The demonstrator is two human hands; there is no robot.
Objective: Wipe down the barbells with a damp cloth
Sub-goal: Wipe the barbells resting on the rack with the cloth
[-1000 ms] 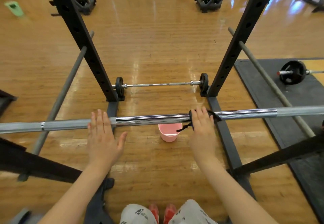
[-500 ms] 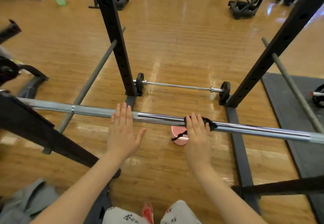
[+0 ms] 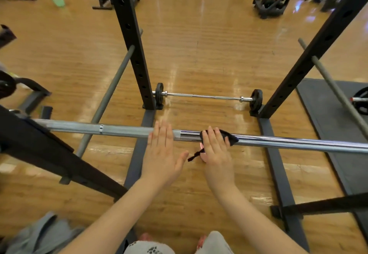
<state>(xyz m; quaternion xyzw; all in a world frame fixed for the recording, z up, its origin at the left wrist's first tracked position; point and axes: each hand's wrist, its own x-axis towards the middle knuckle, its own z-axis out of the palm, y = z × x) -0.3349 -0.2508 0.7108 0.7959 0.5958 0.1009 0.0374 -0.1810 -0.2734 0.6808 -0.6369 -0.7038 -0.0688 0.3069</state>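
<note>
Right hand (image 3: 217,150) lay flat on the cloth (image 3: 229,136), fingers straight and close together, pressing it onto the bar (image 3: 288,143). Not a wrap grip: palm hung on the near side of the bar, fingertips reached over the top. Thumb hidden, couldn't tell where it sat. The dark cloth was draped over the bar under the fingers, bunched out past the little-finger side, with a thin tail hanging down by the wrist side of the palm.

Left hand (image 3: 162,150) was just beside the right one, also spread flat, fingers straight and together, thumb angled out toward the right hand. Fingertips rested on the bar right where the dull grey sleeve met the chromed shaft. It held nothing.

The bar ran crosswise under both hands, racked above the floor; chrome section under the cloth and onward to the right, grey section off to the left of the left hand.

A pink bucket (image 3: 202,155) was on the floor directly under the right hand, mostly hidden by it. Beyond the fingertips, a small barbell (image 3: 207,96) with black plates lay on the wood floor between the two black uprights (image 3: 131,41). A dark mat (image 3: 326,126) lay off to the right, with another plate at its edge.
</note>
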